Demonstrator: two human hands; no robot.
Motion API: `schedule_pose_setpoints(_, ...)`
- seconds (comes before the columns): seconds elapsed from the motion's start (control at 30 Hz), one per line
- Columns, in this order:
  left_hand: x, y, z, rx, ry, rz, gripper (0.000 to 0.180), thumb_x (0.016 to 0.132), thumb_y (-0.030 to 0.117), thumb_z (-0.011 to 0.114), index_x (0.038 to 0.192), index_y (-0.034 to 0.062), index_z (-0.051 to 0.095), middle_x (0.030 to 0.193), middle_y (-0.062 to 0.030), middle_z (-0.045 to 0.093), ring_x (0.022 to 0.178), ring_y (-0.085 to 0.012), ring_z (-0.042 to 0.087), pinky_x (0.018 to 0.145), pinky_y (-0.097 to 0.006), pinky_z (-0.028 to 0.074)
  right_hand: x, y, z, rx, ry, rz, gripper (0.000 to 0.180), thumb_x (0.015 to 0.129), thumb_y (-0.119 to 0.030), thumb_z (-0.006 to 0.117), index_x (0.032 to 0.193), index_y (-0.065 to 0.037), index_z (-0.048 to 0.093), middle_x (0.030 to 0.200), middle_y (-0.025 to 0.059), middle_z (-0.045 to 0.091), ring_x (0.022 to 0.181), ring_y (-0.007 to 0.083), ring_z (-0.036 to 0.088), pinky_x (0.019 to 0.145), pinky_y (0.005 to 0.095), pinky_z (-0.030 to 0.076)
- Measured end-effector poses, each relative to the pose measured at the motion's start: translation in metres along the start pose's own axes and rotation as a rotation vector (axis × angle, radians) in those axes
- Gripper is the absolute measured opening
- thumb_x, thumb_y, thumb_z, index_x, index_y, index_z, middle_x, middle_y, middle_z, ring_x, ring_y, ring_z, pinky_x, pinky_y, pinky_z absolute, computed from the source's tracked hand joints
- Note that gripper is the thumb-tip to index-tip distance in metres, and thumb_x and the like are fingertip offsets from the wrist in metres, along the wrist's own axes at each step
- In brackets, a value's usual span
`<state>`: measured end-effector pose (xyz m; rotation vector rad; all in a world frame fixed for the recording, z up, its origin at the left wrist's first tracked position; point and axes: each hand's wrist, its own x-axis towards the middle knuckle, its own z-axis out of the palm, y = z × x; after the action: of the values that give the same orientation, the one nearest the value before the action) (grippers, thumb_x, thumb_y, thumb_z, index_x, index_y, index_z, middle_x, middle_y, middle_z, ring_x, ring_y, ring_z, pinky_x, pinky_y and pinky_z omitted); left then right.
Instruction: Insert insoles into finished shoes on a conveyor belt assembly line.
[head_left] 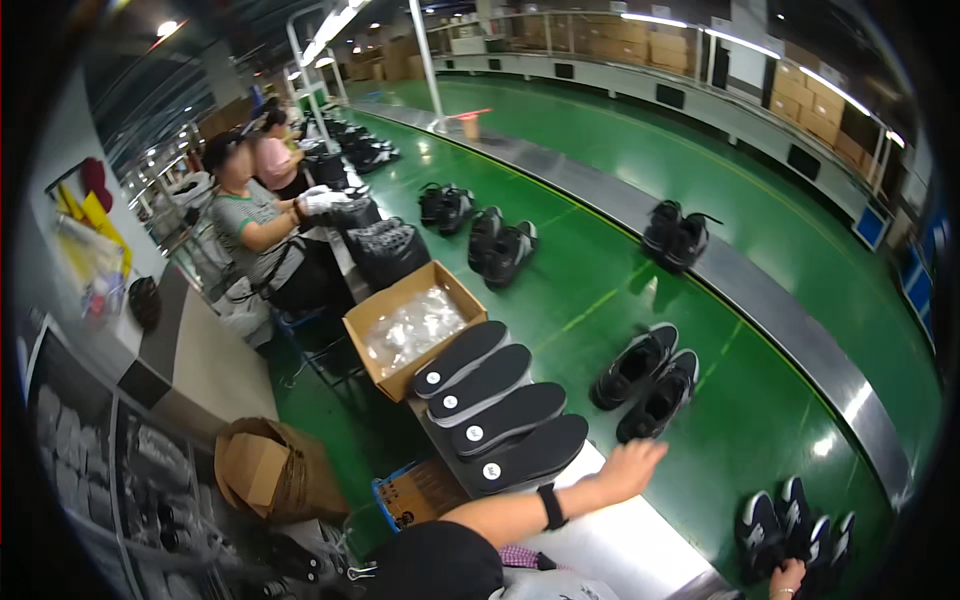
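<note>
My left hand [630, 472], a dark band on its wrist, reaches over the edge of the green belt. Its fingers are loosely bent with nothing visible in them. Just beyond it stands a pair of black shoes [652, 380] with grey trim. At the lower right my right hand [788, 577] has its fingers on the near end of a black shoe [762, 535] with a white emblem. More such shoes [822, 545] stand close beside it. Left of my left arm, several overlapping black insoles [510, 425] with round white stickers lie on the metal ledge.
An open cardboard box [412, 325] of clear plastic packets sits beyond the insoles. Other shoe pairs stand on the belt [560, 300] and its metal rim [790, 290]. Two people [262, 215] sit at the left. A large carton [270, 470] and a rack [120, 470] flank the seat.
</note>
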<state>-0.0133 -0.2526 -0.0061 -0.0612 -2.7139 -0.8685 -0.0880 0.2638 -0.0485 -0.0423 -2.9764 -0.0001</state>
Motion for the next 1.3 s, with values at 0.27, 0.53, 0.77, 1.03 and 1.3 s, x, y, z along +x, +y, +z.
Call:
schedule_pose_setpoints(0.27,-0.095,0.005,0.031,-0.024,-0.397,-0.231,0.048,0.076,0.014,0.056,0.120,0.0038,0.038,0.112,-0.0130,0.045,0.100,-0.0293,0.047,0.081,-0.041,0.040,0.045,-0.083,-0.074,-0.459,-0.501,-0.113,0.033,0.072,-0.035,0.055,0.103,-0.025,0.060,0.108,0.0118,0.055,0.107,0.0305,0.047,0.086,0.0484,0.038)
schedule_pose_setpoints(0.53,-0.073,0.024,0.023,-0.081,-0.504,-0.207,0.045,0.078,0.016,0.054,0.118,0.0030,0.039,0.112,-0.0144,0.046,0.101,-0.0288,0.048,0.082,-0.041,0.039,0.064,-0.104,-0.066,-0.223,-0.616,-0.052,0.038,0.075,-0.038,0.052,0.092,-0.007,0.064,0.096,0.0207,0.059,0.091,0.0369,0.056,0.071,0.0479,0.043)
schedule_pose_setpoints(0.77,-0.050,0.062,0.019,-0.680,-0.498,0.001,0.068,0.076,0.024,0.056,0.129,0.0002,0.021,0.119,-0.0241,0.039,0.110,-0.0359,0.040,0.093,-0.039,0.033,0.022,-0.180,-0.103,0.057,-0.221,-0.124,0.015,0.062,-0.014,0.062,0.073,-0.003,0.061,0.077,0.0199,0.060,0.077,0.0381,0.056,0.071,0.0441,0.044)
schedule_pose_setpoints(1.03,-0.070,0.068,0.039,-0.831,-0.590,-0.417,0.127,0.052,0.043,0.076,0.132,0.0095,-0.017,0.132,-0.0286,0.008,0.126,-0.0368,0.013,0.104,-0.039,0.016,-0.122,-0.286,-0.113,-0.037,-0.469,-0.303,0.027,0.068,-0.028,0.054,0.065,-0.003,0.063,0.072,0.0182,0.061,0.070,0.0342,0.060,0.067,0.0440,0.045)
schedule_pose_setpoints(1.3,-0.083,-0.032,0.032,-0.643,-0.719,-0.593,0.028,0.068,0.011,0.053,0.091,-0.0027,0.057,0.089,-0.0165,0.058,0.086,-0.0178,0.056,0.073,-0.033,0.045,-0.175,-0.307,-0.120,0.275,-0.397,-0.443,0.024,0.078,-0.030,0.050,0.069,-0.010,0.059,0.073,0.0069,0.057,0.074,0.0274,0.054,0.062,0.0421,0.037)
